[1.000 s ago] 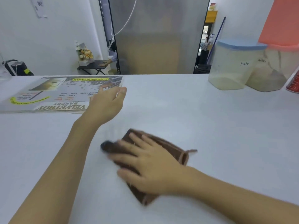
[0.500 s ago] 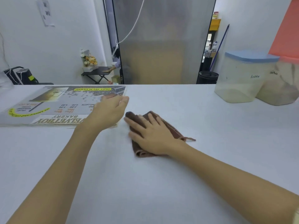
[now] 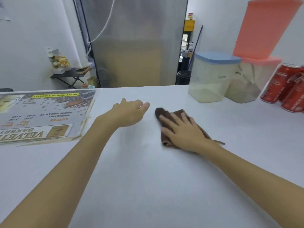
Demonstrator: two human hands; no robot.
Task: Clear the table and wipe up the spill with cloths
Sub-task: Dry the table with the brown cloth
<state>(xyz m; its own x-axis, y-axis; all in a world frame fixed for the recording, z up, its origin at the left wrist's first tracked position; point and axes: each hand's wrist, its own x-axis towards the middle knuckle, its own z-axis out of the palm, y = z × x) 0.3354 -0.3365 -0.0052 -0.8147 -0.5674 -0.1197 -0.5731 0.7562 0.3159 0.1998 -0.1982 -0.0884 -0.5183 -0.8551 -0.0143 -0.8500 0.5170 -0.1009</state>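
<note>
Since half a second ago, the right hand (image 3: 184, 132) has swept the folded dark brown cloth (image 3: 166, 112) rightward across the white tabletop (image 3: 148, 178), away from the left hand (image 3: 130, 112), which now rests off the laminated bakery menu sheet (image 3: 42, 116) at the left of the frame. Its fingers lie loosely extended, holding nothing; the right fingers (image 3: 166, 120) are spread flat, pressing the cloth at centre frame. No spill is visible; wiping seems under way.
</note>
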